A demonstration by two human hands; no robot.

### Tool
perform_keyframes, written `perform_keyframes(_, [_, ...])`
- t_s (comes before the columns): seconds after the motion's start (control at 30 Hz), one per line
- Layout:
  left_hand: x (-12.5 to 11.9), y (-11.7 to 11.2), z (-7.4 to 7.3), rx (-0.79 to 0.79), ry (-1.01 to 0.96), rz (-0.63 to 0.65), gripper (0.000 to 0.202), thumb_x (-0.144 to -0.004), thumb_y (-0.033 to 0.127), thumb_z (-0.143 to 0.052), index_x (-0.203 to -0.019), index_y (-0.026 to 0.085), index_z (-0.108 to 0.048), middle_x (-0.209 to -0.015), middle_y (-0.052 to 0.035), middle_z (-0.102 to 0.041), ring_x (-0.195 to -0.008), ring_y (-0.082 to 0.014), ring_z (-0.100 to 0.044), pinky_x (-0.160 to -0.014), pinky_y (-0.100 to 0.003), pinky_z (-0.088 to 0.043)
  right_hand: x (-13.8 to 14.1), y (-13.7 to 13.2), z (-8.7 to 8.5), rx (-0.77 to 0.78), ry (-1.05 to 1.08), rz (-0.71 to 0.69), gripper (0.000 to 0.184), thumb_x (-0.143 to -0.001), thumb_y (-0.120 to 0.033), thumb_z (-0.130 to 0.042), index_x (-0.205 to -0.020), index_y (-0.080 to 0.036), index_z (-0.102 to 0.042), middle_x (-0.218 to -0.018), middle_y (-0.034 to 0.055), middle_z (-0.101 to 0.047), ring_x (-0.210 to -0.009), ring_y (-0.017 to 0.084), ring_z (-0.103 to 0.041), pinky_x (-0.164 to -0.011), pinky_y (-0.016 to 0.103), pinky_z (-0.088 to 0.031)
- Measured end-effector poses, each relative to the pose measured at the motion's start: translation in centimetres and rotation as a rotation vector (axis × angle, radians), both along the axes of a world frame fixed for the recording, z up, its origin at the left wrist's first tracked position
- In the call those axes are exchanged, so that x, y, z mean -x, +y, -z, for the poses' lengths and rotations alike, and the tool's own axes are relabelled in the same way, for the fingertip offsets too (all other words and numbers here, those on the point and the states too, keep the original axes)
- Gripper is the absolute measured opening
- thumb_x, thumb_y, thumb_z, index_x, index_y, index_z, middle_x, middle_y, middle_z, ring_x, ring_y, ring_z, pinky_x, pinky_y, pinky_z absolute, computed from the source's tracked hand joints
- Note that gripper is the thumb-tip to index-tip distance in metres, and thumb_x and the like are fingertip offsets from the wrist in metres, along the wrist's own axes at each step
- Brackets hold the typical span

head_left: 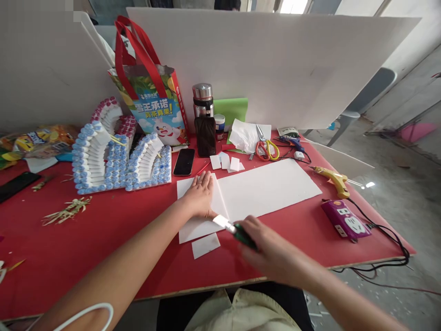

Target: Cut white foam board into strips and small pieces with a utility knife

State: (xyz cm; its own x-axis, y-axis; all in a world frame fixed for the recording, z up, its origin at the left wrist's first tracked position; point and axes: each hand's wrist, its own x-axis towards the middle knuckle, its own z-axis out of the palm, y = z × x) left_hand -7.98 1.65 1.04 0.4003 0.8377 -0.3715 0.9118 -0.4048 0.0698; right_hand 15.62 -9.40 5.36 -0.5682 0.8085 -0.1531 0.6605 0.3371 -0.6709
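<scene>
My left hand [200, 196] lies flat, fingers stretched out, on the left part of a white foam board [268, 188]. A line runs across the board just right of my fingers. In my right hand [263, 248], slightly blurred, is a green-handled utility knife [243, 235]. Its bright blade points left and lies near the board's front edge, close to my left thumb. Whether the blade touches the board I cannot tell. A small white rectangular piece [206, 246] sits in front of the board, and several small white cards [225, 162] lie behind it.
Behind the board are scissors [265, 146], a standing phone [206, 137], a lying phone [184, 162] and a steel flask [202, 99]. A yellow glue gun [332, 179] and purple power strip [346, 220] are right. Blue-and-white swab-like structures [99, 161] and a shopping bag [155, 105] stand left.
</scene>
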Motion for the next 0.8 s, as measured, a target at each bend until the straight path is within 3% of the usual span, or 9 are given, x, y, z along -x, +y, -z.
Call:
perform_keyframes(0.07, [0.0, 0.0, 0.0, 0.005, 0.005, 0.002, 0.155, -0.051, 0.096, -0.049, -0.155, -0.007, 0.003, -0.161, -0.0262, 0.016, -0.151, -0.0413, 0.015, -0.123, -0.049, 0.005, -1.5, 2.6, -1.0, -0.009, -0.03, 0.066, 0.011, -0.095, -0.029, -0.05, -0.087, -0.021, -0.05, -0.088, 0.0045, -0.062, -0.07, 0.014, -0.061, -0.065, 0.026, -0.048])
perform_keyframes(0.13, [0.0, 0.0, -0.1, 0.007, 0.003, -0.002, 0.155, -0.052, 0.096, -0.049, -0.155, -0.007, 0.003, -0.161, -0.026, 0.017, -0.151, -0.0411, 0.015, -0.123, -0.049, 0.005, -1.8, 5.5, -1.5, 0.14, -0.084, 0.115, 0.02, -0.094, -0.036, -0.055, -0.084, -0.021, -0.046, -0.076, 0.0027, -0.063, -0.059, 0.014, -0.061, -0.054, 0.024, -0.046])
perform_keyframes(0.23, [-0.1, -0.1, -0.3, 0.005, -0.008, -0.013, 0.155, -0.052, 0.095, -0.05, -0.155, -0.008, 0.004, -0.161, -0.0264, 0.017, -0.151, -0.0411, 0.015, -0.123, -0.049, 0.005, -0.4, 9.5, -1.5, 0.368, -0.103, 0.158, 0.019, -0.096, -0.035, -0.053, -0.088, -0.02, -0.044, -0.07, 0.0035, -0.067, -0.046, 0.013, -0.06, -0.042, 0.023, -0.045])
perform_keyframes(0.33, [-0.2, -0.2, -0.5, 0.02, -0.007, -0.014, 0.154, -0.053, 0.094, -0.05, -0.155, -0.008, 0.003, -0.161, -0.0274, 0.017, -0.151, -0.0409, 0.016, -0.123, -0.05, 0.004, 2.1, 12.0, -1.1, 0.343, -0.116, 0.17, 0.015, -0.096, -0.03, -0.052, -0.089, -0.019, -0.044, -0.072, 0.0057, -0.067, -0.042, 0.014, -0.061, -0.039, 0.023, -0.047])
perform_keyframes(0.47, [-0.1, -0.1, -0.3, 0.022, -0.054, -0.011, 0.155, -0.05, 0.094, -0.052, -0.156, -0.005, 0.002, -0.162, -0.0282, 0.014, -0.151, -0.0425, 0.015, -0.122, -0.053, 0.003, 4.7, 13.3, -1.3, 0.342, -0.243, 0.12, 0.009, -0.094, -0.023, -0.047, -0.095, -0.015, -0.049, -0.067, 0.0068, -0.066, -0.041, 0.019, -0.063, -0.039, 0.028, -0.05])
perform_keyframes(0.8, [-0.1, -0.3, -0.3, 0.005, -0.088, -0.008, 0.156, -0.05, 0.094, -0.054, -0.155, -0.005, 0.003, -0.162, -0.0298, 0.013, -0.152, -0.0414, 0.014, -0.122, -0.053, 0.005, 7.0, 13.6, -2.3, 0.414, -0.314, 0.137, 0.021, -0.09, -0.013, -0.045, -0.108, -0.01, -0.054, -0.061, 0.0043, -0.06, -0.04, 0.02, -0.06, -0.041, 0.035, -0.055])
